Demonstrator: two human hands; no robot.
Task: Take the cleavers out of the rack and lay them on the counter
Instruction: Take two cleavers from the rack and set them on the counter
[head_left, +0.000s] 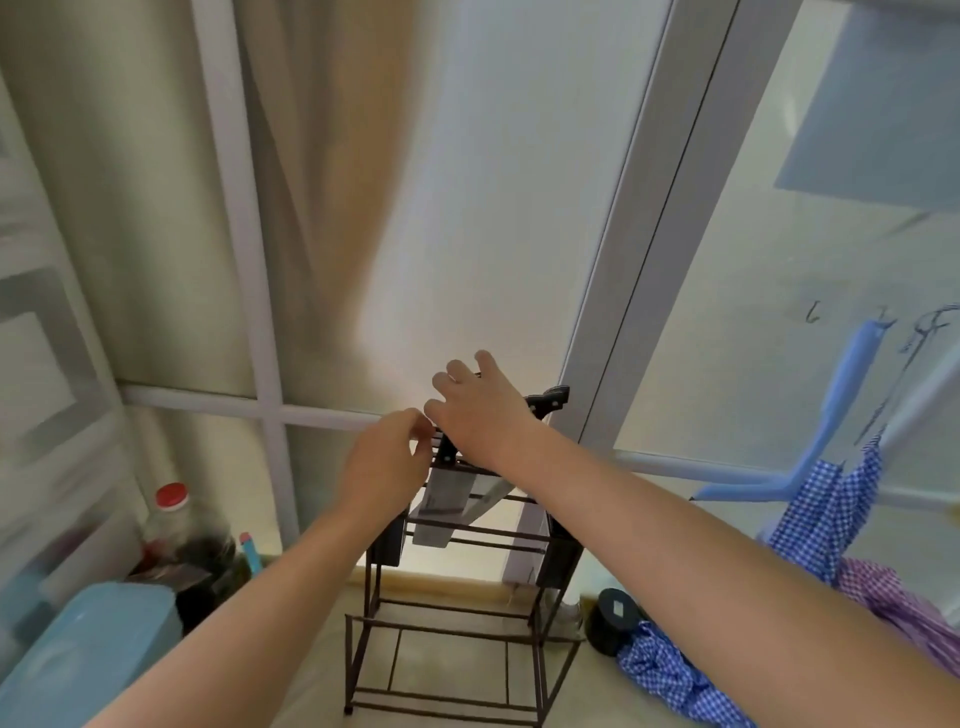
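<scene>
A dark metal wire rack (457, 618) stands on the pale counter (311, 675) against the window. Two cleavers hang in its top slots. The nearer cleaver (441, 512) shows a broad steel blade under a black handle. The second cleaver (550, 400) shows only its black riveted handle and a sliver of blade to the right. My left hand (382, 467) hovers at the rack's top left with fingers curled, holding nothing that I can see. My right hand (480, 413) reaches over the rack's top with fingers spread above the handles, and its palm hides the contact.
A red-capped bottle (169, 519), a dark jar (208, 566) and a blue plastic container (88, 654) crowd the left of the counter. On the right lie a black round lid (615, 618) and blue checked cloth (670, 675). A blue hanger (841, 410) with more checked cloth hangs at right.
</scene>
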